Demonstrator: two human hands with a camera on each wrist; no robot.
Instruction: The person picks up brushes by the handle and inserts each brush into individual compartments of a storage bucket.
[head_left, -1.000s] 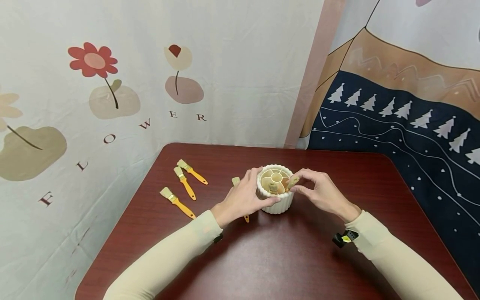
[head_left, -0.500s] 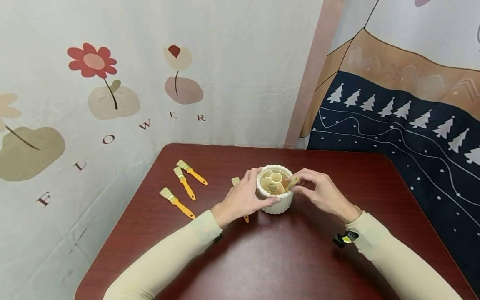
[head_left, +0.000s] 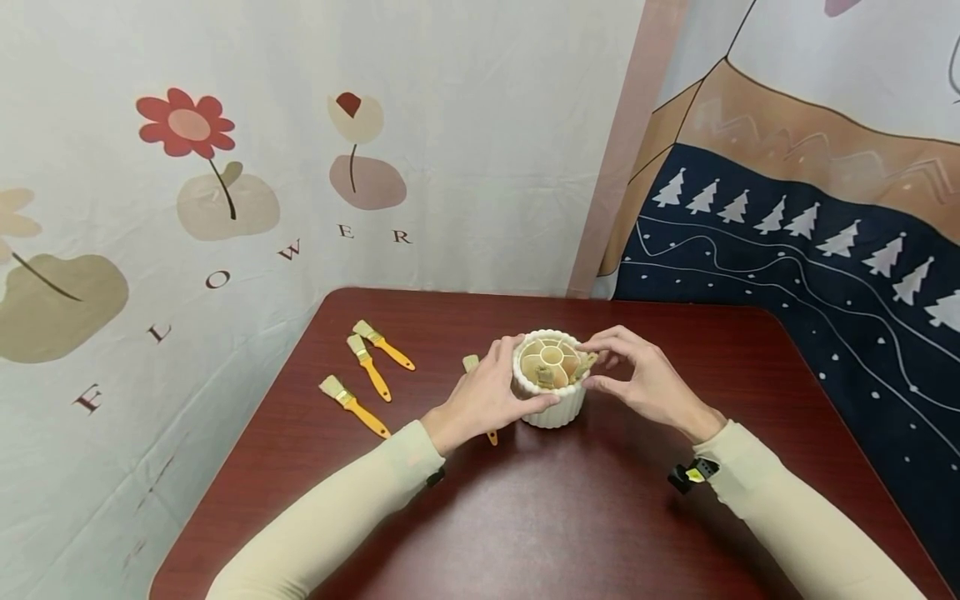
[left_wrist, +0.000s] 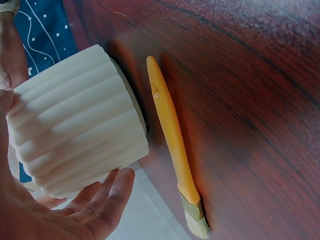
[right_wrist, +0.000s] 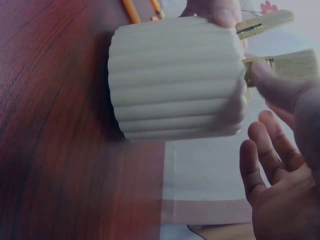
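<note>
1. Gripping the ribbed white pot (head_left: 553,410) with the left hand (head_left: 489,385), thumb on the near side and fingers round the far side; pretty steady-looking, with the pot upright on the worktop (head_left: 585,517).
2. Just loosened the right hand (head_left: 651,387); from a pinch half a second ago to fingers spread wide around the leaning brush (head_left: 583,368) at the pot's right edge; can't tell about thumb contact, even from the right wrist view.
3. Probably let go, then; bristles up, tipped outward over the pot's right rim, handle down inside; likely counts as in.
4. Also in the pot: a second brush (head_left: 545,377), bristles up, near side.
5. Lying left of the pot: one flat brush (left_wrist: 172,130) just beside, partly behind the left hand in the head view; farther left, three loose brushes (head_left: 368,364); so two in, four out.
</note>
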